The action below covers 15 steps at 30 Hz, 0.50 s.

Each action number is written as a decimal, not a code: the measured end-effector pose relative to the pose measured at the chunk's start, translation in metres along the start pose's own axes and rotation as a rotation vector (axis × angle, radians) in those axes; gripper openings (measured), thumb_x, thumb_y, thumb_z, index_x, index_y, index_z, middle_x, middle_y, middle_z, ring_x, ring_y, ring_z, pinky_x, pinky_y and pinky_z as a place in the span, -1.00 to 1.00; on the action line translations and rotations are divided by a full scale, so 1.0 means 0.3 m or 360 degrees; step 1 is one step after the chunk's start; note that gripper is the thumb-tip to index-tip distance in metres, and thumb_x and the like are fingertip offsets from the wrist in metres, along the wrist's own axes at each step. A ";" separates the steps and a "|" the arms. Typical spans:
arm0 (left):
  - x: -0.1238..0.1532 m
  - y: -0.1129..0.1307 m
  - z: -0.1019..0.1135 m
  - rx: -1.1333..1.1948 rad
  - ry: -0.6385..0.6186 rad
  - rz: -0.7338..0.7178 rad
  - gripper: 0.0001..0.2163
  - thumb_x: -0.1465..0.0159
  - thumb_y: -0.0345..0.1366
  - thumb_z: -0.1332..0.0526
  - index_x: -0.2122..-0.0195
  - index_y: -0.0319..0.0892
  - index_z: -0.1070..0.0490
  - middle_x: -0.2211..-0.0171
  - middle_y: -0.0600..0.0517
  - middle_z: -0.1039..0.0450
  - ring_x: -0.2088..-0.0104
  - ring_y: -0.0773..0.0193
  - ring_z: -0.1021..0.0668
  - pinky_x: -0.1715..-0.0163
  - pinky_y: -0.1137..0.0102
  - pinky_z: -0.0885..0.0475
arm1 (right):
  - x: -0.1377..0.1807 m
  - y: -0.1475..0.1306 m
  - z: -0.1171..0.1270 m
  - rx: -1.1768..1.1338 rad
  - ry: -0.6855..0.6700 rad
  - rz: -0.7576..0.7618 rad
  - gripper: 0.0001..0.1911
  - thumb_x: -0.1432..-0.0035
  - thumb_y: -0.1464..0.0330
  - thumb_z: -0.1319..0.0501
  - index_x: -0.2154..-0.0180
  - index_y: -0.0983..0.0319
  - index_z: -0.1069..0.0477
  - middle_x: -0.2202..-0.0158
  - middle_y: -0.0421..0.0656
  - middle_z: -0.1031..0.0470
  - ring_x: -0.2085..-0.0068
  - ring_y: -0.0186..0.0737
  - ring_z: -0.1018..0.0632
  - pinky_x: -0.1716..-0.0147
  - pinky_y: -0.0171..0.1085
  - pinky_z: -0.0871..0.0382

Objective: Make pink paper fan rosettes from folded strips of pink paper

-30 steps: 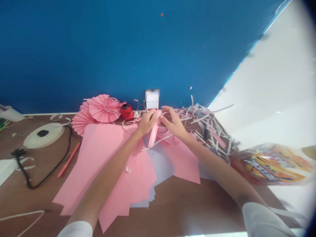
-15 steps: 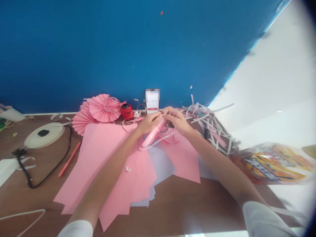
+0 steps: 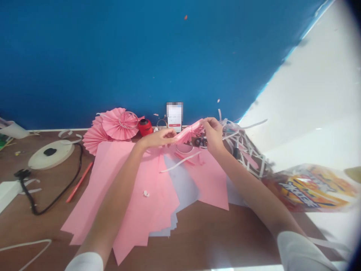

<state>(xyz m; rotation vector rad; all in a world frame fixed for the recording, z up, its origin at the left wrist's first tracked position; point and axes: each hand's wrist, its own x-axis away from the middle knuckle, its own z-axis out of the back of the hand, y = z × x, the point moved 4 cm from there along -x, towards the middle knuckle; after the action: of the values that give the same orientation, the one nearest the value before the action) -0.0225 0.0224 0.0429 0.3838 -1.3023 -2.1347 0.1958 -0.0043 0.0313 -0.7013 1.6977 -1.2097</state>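
Folded paper — pink; wall — blue.

the folded strip is paper, ridged with creases; the fans are matt, pleated paper. the sheets look like smooth, matt paper. the counter looks like wood, shiny near its front edge. the bag is glossy, crinkled plastic, the disc smooth plastic, the sleeve matt cloth.

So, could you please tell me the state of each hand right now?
Left hand: closed, holding one end of the folded paper.
Right hand: closed, pinching the other end between thumb and fingers.
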 end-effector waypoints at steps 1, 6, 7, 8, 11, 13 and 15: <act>0.003 0.002 0.003 -0.0011 0.0018 0.0017 -0.71 -0.20 -0.05 -0.20 0.26 -0.19 -0.32 0.34 0.03 -0.37 0.43 0.38 -0.46 0.49 0.48 -0.31 | 0.000 -0.004 0.004 0.0025 0.0033 0.0049 -0.81 -0.06 0.23 -0.22 0.43 0.20 -0.32 0.47 -0.27 -0.33 0.44 -0.36 -0.35 0.44 -0.34 -0.27; 0.004 0.005 0.016 0.0131 0.0210 0.0071 -0.71 -0.21 -0.06 -0.21 0.27 -0.19 -0.29 0.39 0.02 -0.43 0.47 0.40 -0.49 0.52 0.50 -0.35 | -0.005 -0.012 0.020 0.0140 0.0124 0.0202 -0.82 -0.09 0.22 -0.19 0.40 0.21 -0.32 0.44 -0.24 -0.34 0.37 -0.32 -0.38 0.35 -0.31 -0.31; 0.001 0.003 0.016 0.0169 0.0256 0.0085 -0.72 -0.21 -0.06 -0.21 0.26 -0.19 -0.29 0.39 0.01 -0.45 0.48 0.40 -0.49 0.52 0.51 -0.36 | -0.008 -0.010 0.025 0.0171 0.0153 0.0225 -0.82 -0.10 0.23 -0.18 0.40 0.21 -0.32 0.44 -0.24 -0.34 0.37 -0.31 -0.38 0.34 -0.31 -0.31; -0.003 0.001 0.016 0.0202 0.0305 0.0099 -0.72 -0.21 -0.07 -0.22 0.26 -0.20 -0.31 0.38 0.00 -0.46 0.48 0.41 -0.49 0.53 0.52 -0.36 | -0.012 -0.005 0.029 0.0206 0.0182 0.0246 -0.83 -0.10 0.23 -0.17 0.40 0.21 -0.32 0.43 -0.24 -0.34 0.36 -0.31 -0.38 0.33 -0.30 -0.31; -0.023 -0.011 0.012 0.0264 0.0431 0.0152 -0.74 -0.18 -0.13 -0.26 0.24 -0.21 -0.36 0.40 -0.01 -0.47 0.48 0.42 -0.50 0.53 0.53 -0.36 | -0.025 0.011 0.045 0.0336 0.0254 0.0279 -0.86 -0.11 0.27 -0.14 0.38 0.22 -0.32 0.41 -0.22 -0.35 0.34 -0.29 -0.40 0.29 -0.26 -0.32; -0.039 -0.022 0.003 0.0280 0.0498 0.0181 -0.75 -0.17 -0.16 -0.28 0.25 -0.24 -0.39 0.43 -0.01 -0.46 0.51 0.42 -0.49 0.54 0.53 -0.37 | -0.026 0.009 0.057 0.0451 0.0327 0.0332 -0.89 -0.11 0.32 -0.13 0.32 0.22 -0.33 0.33 -0.16 -0.38 0.30 -0.25 -0.41 0.23 -0.20 -0.33; -0.055 -0.033 -0.006 0.0277 0.0570 0.0184 -0.76 -0.16 -0.20 -0.29 0.25 -0.26 -0.41 0.47 0.00 -0.46 0.55 0.43 -0.48 0.56 0.53 -0.37 | -0.012 -0.014 0.061 0.0607 0.0387 0.0489 -0.84 -0.11 0.37 -0.11 0.22 0.22 -0.33 0.21 -0.09 -0.40 0.20 -0.17 -0.42 0.14 -0.12 -0.31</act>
<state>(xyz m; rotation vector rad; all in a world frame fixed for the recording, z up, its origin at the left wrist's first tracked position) -0.0120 0.0347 0.0323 0.7093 -1.2677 -1.7627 0.2136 -0.0103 0.0346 -0.0607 1.6269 -1.3817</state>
